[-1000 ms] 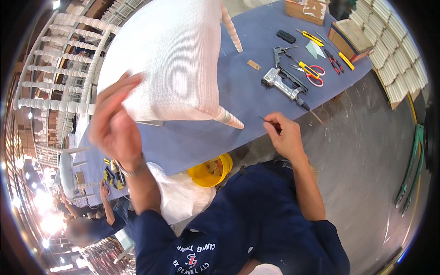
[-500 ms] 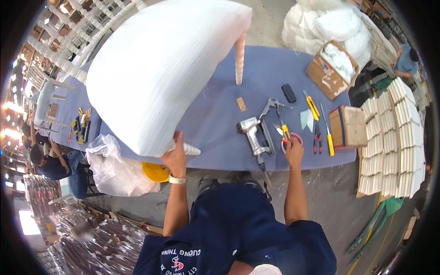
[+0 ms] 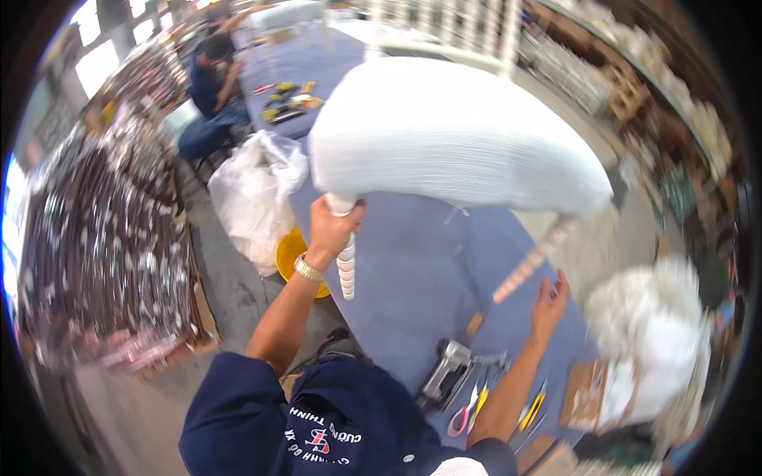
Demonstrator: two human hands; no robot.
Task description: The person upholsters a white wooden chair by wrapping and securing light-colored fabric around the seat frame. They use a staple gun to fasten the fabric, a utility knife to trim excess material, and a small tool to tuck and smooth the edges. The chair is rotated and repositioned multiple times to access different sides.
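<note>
A chair with a white padded, cloth-covered seat (image 3: 452,131) is over the blue-covered table (image 3: 405,270). My left hand (image 3: 332,226) is wrapped round the top of its near left turned leg (image 3: 346,270), just under the seat. My right hand (image 3: 549,305) is open and holds nothing, fingers spread, beside the other front leg (image 3: 536,262); a small gap seems to lie between them. Below, on the table, lie a staple gun (image 3: 446,373), a yellow-handled tool (image 3: 481,401) and a red loop-handled tool (image 3: 458,421). My right forearm partly covers the tools.
A yellow knife (image 3: 533,406) and an open carton (image 3: 583,394) lie beyond my right forearm. White stuffing bags (image 3: 663,341) are at right. A plastic bag (image 3: 258,194) and yellow bucket (image 3: 290,252) sit at the table's left edge. Another person (image 3: 213,87) works farther left.
My left hand has shifted to wrap round the leg, and the chair has turned. My right hand has left the yellow-handled tool and reached out toward the other leg. The view has swung round.
</note>
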